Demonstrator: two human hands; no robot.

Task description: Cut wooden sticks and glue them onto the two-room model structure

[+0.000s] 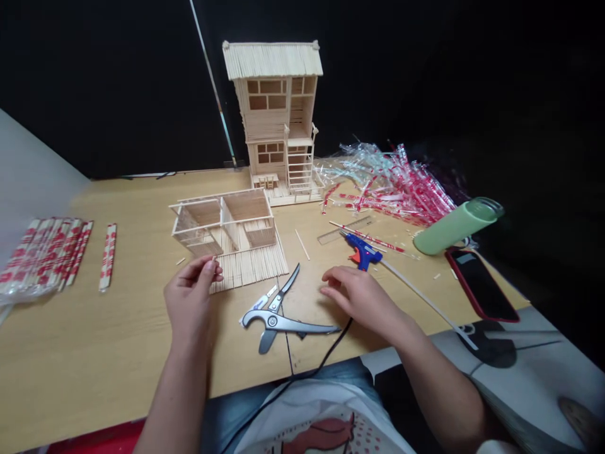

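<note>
My 2 hands rest low over the wooden table (118, 340); between them lie the shears (278, 315), blades pointing away toward the far right, handles nearer my right hand, touched by neither hand. My left hand (189, 302) is curled, thumb and forefinger pinched on a short wooden stick (213, 260) held just at the near edge of the unfinished stick house (231, 230); my right hand (357, 296) lies palm down, fingers loosely bent, holding nothing, its fingertips just right of the shears. A black cord (326, 356) runs from under my right hand toward my lap. Just beyond that hand lies the blue glue gun (362, 252), with a clear ruler (345, 229) past it; a phone (482, 284) and a green bottle (456, 227) lie further right. Far left sit wrapped chopstick packs (45, 255); at the back stands 1 finished stick house (278, 120), beside a heap of empty wrappers (397, 183).
</note>
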